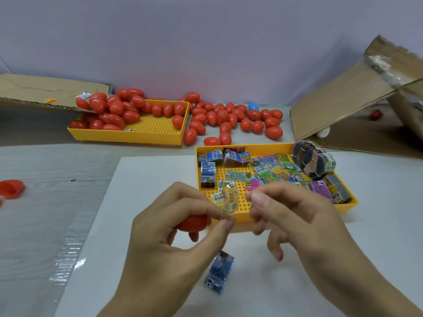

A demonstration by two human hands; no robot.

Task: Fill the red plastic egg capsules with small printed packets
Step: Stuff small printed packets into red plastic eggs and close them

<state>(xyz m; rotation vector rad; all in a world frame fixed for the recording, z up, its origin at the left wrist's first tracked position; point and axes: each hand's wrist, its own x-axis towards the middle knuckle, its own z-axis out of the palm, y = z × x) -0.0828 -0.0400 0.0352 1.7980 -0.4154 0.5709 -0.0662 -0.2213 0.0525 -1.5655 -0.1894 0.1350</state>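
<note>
Nearest us a blue packet [219,274] lies on the desk [96,259], while our left hand [164,234] cups a red egg capsule [191,223] and pinches a small, crinkly packet [229,203]; our right hand [295,216] hovers beside it, fingers loosely curled, holding nothing. We judge the packet light, soft and slippery, best nipped at its edge. One yellow tray [343,208] holds printed packets [270,172], another tray [128,137] red eggs [119,108].

We see red eggs [219,115] heaped in and beside a yellow tray [128,136] with a dotted grid floor, one blue egg [253,106] among them. The near yellow tray [343,208] holds packets [270,170] printed blue, green, pink and yellow with barcodes. A blue packet [219,274] lies on the white surface [142,179].
</note>
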